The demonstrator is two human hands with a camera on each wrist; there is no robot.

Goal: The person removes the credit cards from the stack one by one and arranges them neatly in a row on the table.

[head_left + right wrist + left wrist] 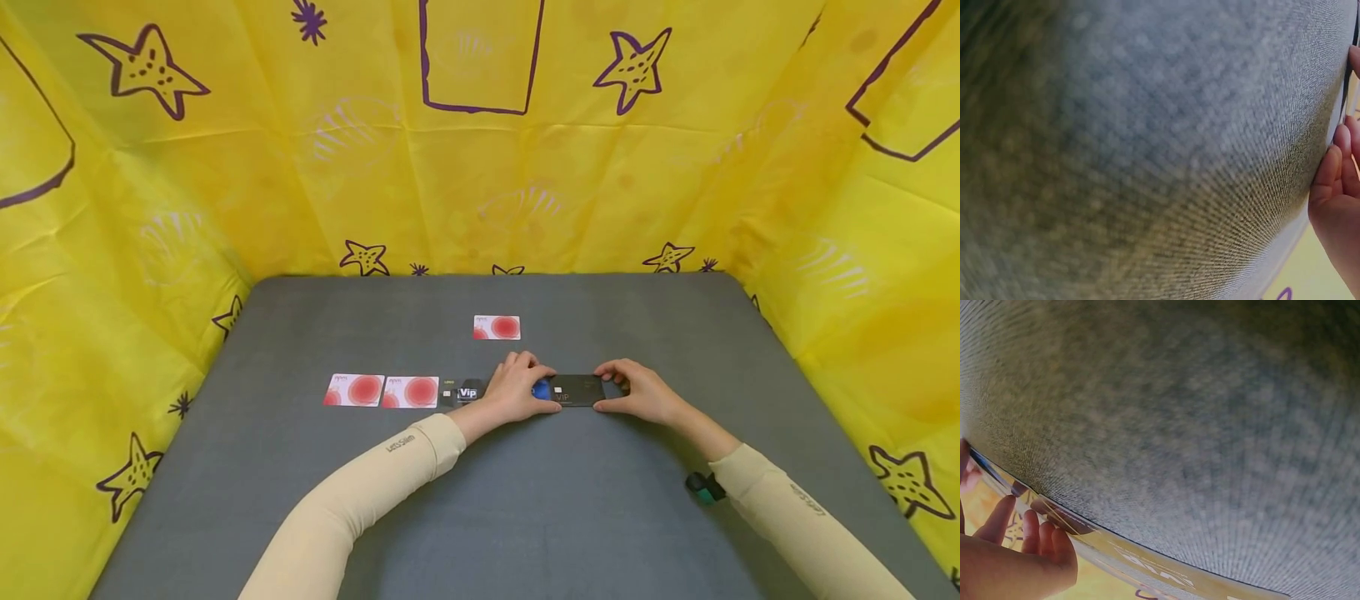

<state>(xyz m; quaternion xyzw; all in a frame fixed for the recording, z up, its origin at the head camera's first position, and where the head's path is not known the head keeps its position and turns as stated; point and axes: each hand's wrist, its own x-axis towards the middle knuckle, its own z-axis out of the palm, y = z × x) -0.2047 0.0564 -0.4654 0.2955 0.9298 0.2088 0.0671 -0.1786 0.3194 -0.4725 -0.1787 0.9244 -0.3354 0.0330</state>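
A row of cards lies across the grey table. My left hand (517, 389) covers most of a blue card (542, 389), with thumb and fingers gripping its near and far edges. Touching that card's right side is a black VIP card (577, 392), whose right end my right hand (637, 392) pinches between thumb and fingers. Left of my left hand lies a dark card with white Vip lettering (465, 393), partly hidden by the hand. In the left wrist view, glare covers this lettered card (1154, 569). The right wrist view catches only my fingers (1329, 169) at the card's edge.
Two white cards with red circles, one at the far left (354, 390) and its neighbour (411, 392), continue the row. A similar red-and-white card (497, 327) lies alone farther back. Yellow cloth (480, 192) with purple drawings surrounds the grey table (570, 500).
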